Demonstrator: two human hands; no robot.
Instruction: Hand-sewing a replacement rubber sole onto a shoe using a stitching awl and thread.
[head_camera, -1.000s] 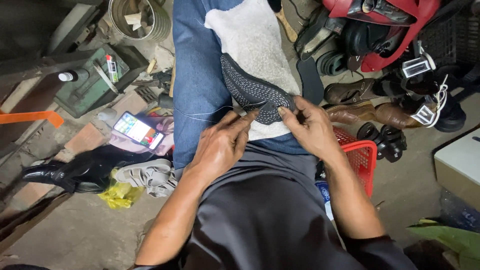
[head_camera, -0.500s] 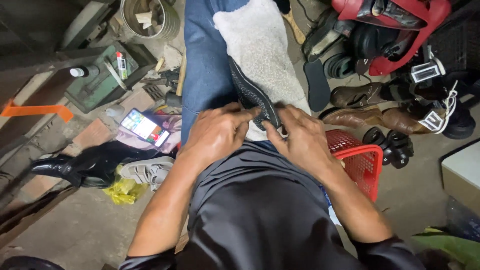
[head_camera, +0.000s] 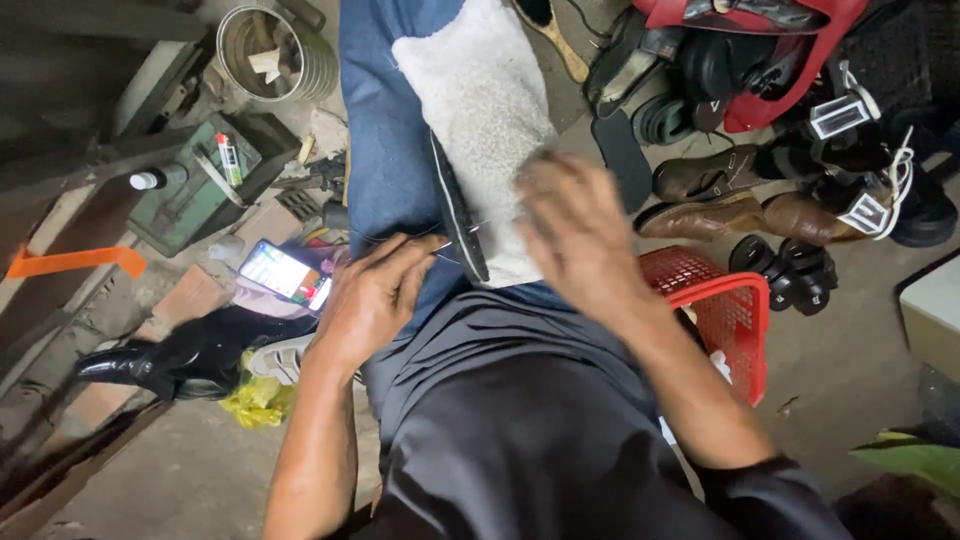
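Seated, looking down at own lap. Dark, narrow shoe upper or sole piece of black textured material (head_camera: 458, 205) lying on edge across the white fluffy cloth pad (head_camera: 480, 110) draped over the blue denim thigh (head_camera: 375, 130). Long axis running roughly away from the body, near end toward the waist, far end pointing up the leg toward the knee; tilted slightly left at the top.

Left hand (head_camera: 372, 300) closed in a pinch at the near end of the dark piece, fingertips narrow, apparently gripping a thin needle or awl with a fine thread (head_camera: 400, 238) trailing left; exact tool too small to tell. Right hand (head_camera: 575, 225) blurred, fingers loosely spread, hovering over the cloth pad just right of the dark piece, holding nothing visible; contact with the piece cannot be told.

Step judged: hand-stitching along the edge of the piece, mid-stitch. Next move likely calls for steadying the piece with the right hand and drawing thread taut along the edge without twisting it off the pad.

Around: red plastic basket (head_camera: 715, 295) by the right knee, brown leather shoes (head_camera: 720, 195) beyond, lit phone (head_camera: 285, 275) on the floor left, black glossy shoe (head_camera: 190, 355), green metal box (head_camera: 195, 185).
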